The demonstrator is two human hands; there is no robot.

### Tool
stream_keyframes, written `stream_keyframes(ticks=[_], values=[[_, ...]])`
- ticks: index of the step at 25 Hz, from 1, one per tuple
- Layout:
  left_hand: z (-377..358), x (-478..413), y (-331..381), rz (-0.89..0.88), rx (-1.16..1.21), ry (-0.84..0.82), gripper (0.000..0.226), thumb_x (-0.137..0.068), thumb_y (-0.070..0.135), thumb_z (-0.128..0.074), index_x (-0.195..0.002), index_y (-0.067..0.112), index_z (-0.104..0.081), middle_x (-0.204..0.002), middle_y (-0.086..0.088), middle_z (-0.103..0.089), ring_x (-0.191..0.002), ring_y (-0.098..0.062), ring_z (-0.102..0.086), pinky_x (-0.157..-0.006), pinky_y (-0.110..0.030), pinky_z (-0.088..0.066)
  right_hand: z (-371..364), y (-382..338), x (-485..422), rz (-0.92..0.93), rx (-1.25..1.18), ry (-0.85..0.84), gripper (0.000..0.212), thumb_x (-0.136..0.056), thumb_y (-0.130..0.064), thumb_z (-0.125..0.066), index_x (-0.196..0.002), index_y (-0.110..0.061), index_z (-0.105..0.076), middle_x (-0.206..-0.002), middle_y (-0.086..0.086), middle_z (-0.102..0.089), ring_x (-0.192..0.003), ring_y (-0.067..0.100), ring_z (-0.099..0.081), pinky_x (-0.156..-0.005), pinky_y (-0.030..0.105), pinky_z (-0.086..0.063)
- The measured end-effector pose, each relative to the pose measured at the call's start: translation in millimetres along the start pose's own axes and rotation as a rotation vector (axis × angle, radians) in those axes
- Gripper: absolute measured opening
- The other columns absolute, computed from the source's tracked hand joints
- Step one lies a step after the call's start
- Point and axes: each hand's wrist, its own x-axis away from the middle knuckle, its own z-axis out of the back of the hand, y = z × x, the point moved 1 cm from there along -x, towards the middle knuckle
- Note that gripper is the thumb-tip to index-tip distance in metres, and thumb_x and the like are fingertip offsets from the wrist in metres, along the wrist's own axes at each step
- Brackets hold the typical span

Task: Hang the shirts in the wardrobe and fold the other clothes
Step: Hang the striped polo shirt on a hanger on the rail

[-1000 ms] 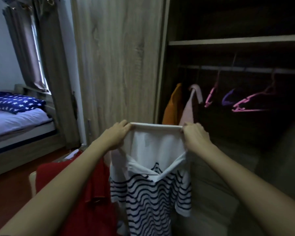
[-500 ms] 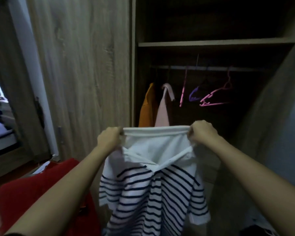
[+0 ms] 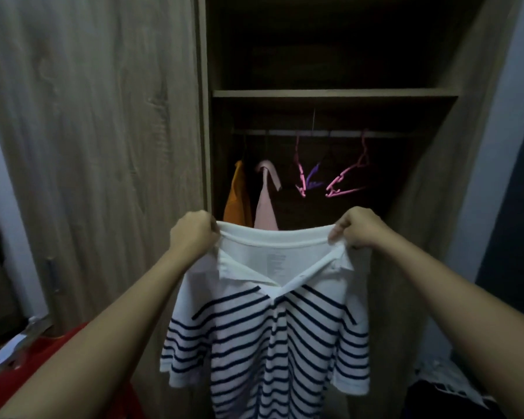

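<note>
We see a white polo shirt with dark stripes (image 3: 273, 343) held up in front of the open wardrobe (image 3: 333, 92), collar end uppermost and the striped body hanging free below. The left grip (image 3: 192, 234) is closed on the left end of the shirt's top white edge, fingers curled over the cloth. The right grip (image 3: 360, 228) pinches the right end of that same edge, thumb and fingers bunching the fabric. Between the two, the edge sags a little.

Behind the shirt, inside the dim wardrobe, a rail (image 3: 330, 133) runs under a shelf. On the rail's left hangs an orange garment (image 3: 238, 201), with a pink garment (image 3: 266, 207) just beside it; the shirt's top edge covers their lower parts from our view. Further right on the rail we make out a pink hanger (image 3: 300, 173), a purple hanger (image 3: 312, 176) close to it, and another pink hanger (image 3: 345, 182).

To the left stands the wood-grain wardrobe door (image 3: 103, 146). A red cloth (image 3: 12, 385) lies low at the left, under the left forearm.
</note>
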Motion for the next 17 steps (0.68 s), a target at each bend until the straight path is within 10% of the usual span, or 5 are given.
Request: stream_keyframes(ticks=[8,13,17], values=[[-27,-38,32,-0.132,0.305,-0.103,0.014,-0.082,0.022,-0.060,-0.071,0.019,-0.069,-0.068,-0.001,-0.065,-0.064,-0.017,-0.063,-0.065,-0.038,-0.057,33,22,-27,0.072,0.015,0.154,0.045,-0.082,0.006,-0.043,-0.113,-0.016,-0.068,-0.128,0.008,-0.058,-0.108,0.026,-0.059,-0.079,0.024,-0.046],[-49,-79,81,-0.120,0.498,0.039,0.006,-0.089,0.021,-0.056,-0.086,0.021,-0.061,-0.065,0.006,-0.059,-0.052,-0.003,-0.052,-0.049,-0.017,-0.039,28,6,-57,0.213,0.126,0.122,0.049,-0.080,0.009,-0.047,-0.117,-0.016,-0.065,-0.130,0.005,-0.056,-0.119,0.023,-0.054,-0.096,0.034,-0.048],[-81,-156,118,-0.016,0.585,0.043,0.015,-0.090,0.023,-0.052,-0.090,0.019,-0.066,-0.078,-0.001,-0.064,-0.069,-0.014,-0.061,-0.063,-0.029,-0.051,25,11,-81,0.342,0.237,0.108,0.044,-0.080,0.005,-0.050,-0.116,-0.015,-0.065,-0.127,0.005,-0.058,-0.117,0.022,-0.054,-0.098,0.034,-0.047]])
